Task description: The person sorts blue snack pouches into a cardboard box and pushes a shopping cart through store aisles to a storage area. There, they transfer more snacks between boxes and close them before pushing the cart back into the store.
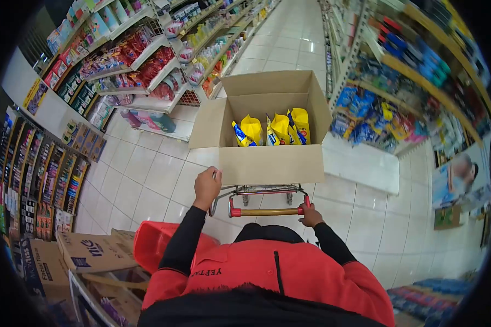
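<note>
In front of me an open cardboard box [271,166] rests on a shopping cart [267,189], its flaps folded outward. Several yellow and blue pouches [280,128] stand inside it. My right hand [311,216] is wrapped round the right red end of the cart's handle [267,212]. Beside the box's near left corner, my left hand [207,188] is closed with its fingers curled. What it grips, if anything, is hidden; a curved metal part of the cart lies just below it.
Stocked shelves [139,62] flank the aisle on the left, with more shelves [403,71] on the right. Low white shelf bases [360,166] jut onto the tiled floor [147,201]. Cardboard boxes [95,252] and a red plastic container [150,245] are near my left side.
</note>
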A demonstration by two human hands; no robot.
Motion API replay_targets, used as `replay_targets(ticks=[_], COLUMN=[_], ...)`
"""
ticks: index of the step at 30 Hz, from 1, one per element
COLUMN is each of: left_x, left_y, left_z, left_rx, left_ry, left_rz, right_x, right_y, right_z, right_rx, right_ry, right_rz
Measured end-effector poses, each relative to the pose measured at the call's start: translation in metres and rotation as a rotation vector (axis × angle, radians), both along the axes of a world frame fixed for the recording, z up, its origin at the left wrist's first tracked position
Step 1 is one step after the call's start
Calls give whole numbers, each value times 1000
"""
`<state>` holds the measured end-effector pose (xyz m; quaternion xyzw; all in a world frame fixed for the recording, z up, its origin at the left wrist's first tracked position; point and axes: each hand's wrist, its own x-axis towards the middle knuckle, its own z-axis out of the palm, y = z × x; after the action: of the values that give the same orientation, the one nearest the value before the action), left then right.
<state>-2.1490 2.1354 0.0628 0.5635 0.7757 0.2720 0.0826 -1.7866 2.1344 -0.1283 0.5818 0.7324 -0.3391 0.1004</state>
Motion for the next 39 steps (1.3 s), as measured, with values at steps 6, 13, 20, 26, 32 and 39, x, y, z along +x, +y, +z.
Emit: replay_targets(ticks=[6, 13, 20, 26, 32, 39], left_x=[-43, -60, -74, -81, -110, -146], left_y=[209, 484, 775, 1016, 1260, 1543], left_z=[-18, -25, -39, -40, -42, -46], left_rx=[-28, -29, -6, -19, -11, 103], left_ry=[1, -22, -85, -121, -93, -46], left_rz=[-22, -67, -124, -116, -66, -93], right_x=[-37, -62, -85, -91, -123, -160], right_y=[206, 477, 726, 966, 1215, 1484], right_z=[-3, -40, -44, -41, -47, -59], right_rx=[50, 20, 109, 79, -37, -24], right_ry=[57, 33, 53, 79, 41, 85], right_rz=[23, -37, -171, -126, -68, -85])
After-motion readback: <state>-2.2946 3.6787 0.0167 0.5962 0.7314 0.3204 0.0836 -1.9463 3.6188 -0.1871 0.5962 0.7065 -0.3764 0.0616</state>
